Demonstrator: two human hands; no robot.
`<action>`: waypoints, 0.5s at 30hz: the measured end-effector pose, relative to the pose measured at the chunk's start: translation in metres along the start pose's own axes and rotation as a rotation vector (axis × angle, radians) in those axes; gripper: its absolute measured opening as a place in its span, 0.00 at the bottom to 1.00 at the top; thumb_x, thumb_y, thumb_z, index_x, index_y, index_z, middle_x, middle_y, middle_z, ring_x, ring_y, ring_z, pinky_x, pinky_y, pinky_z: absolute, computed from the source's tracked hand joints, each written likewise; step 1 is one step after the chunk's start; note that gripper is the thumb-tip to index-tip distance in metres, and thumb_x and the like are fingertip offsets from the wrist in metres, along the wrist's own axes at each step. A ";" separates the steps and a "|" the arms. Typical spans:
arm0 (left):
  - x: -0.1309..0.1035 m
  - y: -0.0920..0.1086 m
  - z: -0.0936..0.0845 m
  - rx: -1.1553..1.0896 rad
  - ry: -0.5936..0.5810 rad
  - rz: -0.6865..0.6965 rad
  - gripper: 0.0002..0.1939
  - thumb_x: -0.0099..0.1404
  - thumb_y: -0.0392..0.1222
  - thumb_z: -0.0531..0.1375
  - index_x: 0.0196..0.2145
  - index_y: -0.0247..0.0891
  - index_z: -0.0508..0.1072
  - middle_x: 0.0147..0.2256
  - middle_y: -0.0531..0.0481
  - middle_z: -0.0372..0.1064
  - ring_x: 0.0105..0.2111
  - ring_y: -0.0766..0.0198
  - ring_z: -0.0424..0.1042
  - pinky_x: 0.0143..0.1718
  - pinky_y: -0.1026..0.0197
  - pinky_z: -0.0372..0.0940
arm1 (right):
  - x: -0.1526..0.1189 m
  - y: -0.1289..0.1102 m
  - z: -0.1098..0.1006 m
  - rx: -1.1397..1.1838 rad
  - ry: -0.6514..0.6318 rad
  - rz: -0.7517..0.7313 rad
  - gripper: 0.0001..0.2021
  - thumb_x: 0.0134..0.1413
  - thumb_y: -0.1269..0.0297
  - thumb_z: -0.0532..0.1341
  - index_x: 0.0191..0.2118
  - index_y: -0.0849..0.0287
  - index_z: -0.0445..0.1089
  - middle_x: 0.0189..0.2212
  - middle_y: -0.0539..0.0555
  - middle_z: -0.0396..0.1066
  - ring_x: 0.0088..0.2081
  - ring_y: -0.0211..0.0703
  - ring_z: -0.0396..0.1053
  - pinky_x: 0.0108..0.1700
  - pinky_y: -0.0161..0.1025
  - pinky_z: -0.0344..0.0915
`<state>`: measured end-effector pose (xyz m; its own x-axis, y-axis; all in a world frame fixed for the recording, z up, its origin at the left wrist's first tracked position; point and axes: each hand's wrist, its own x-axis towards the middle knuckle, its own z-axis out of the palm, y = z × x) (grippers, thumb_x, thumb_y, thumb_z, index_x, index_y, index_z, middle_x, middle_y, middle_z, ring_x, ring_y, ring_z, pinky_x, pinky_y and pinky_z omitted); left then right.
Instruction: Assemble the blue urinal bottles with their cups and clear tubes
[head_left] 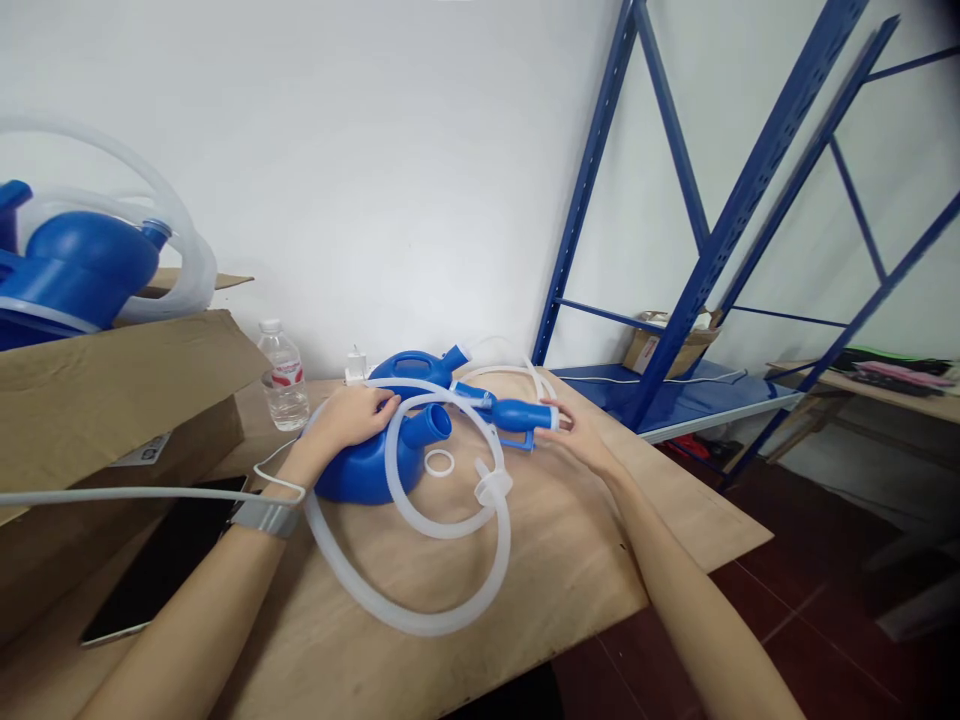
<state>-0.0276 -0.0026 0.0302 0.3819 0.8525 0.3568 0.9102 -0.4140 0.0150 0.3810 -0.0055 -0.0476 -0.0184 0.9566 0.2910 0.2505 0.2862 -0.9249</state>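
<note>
My left hand [354,415] rests on top of the nearer blue container [367,470], its fingers curled at the handle area by the coiled clear hose [420,628]. The container's open neck points up and right. My right hand [574,437] has its fingers around the white-rimmed end of a blue funnel-shaped piece [521,415], which lies on the table. Behind stands a second blue container [412,370] with a handle. A white ring [439,463] lies flat beside the nearer container, and a white disc-shaped fitting [493,487] sits on the hose.
At the left an open cardboard box [120,390] holds more blue containers [90,265] and hoses. A water bottle [284,378] stands beside it, and a dark tablet [165,560] lies in front. Blue shelving [705,400] stands right of the wooden table [555,600].
</note>
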 end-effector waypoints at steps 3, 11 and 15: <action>0.001 0.000 0.002 0.007 0.003 -0.014 0.27 0.74 0.53 0.44 0.40 0.42 0.81 0.41 0.42 0.81 0.42 0.49 0.78 0.42 0.56 0.66 | 0.011 -0.017 0.000 0.188 0.317 -0.092 0.29 0.40 0.47 0.74 0.47 0.54 0.69 0.47 0.55 0.70 0.41 0.46 0.72 0.39 0.43 0.75; 0.009 -0.001 0.009 -0.264 0.206 -0.017 0.22 0.70 0.47 0.49 0.52 0.39 0.76 0.48 0.42 0.79 0.48 0.51 0.77 0.47 0.57 0.66 | 0.047 -0.077 0.045 0.125 0.663 -0.384 0.23 0.49 0.47 0.68 0.43 0.56 0.65 0.46 0.54 0.66 0.46 0.46 0.67 0.45 0.40 0.70; 0.012 -0.003 -0.007 -0.328 0.350 -0.164 0.20 0.69 0.46 0.50 0.47 0.38 0.78 0.45 0.43 0.80 0.44 0.54 0.78 0.48 0.58 0.67 | 0.053 -0.084 0.075 0.102 0.618 -0.410 0.22 0.50 0.48 0.68 0.43 0.56 0.62 0.42 0.53 0.67 0.41 0.43 0.68 0.47 0.40 0.67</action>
<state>-0.0269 0.0071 0.0411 0.1107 0.7799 0.6160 0.8336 -0.4103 0.3697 0.2860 0.0248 0.0273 0.4642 0.5750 0.6737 0.2492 0.6452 -0.7223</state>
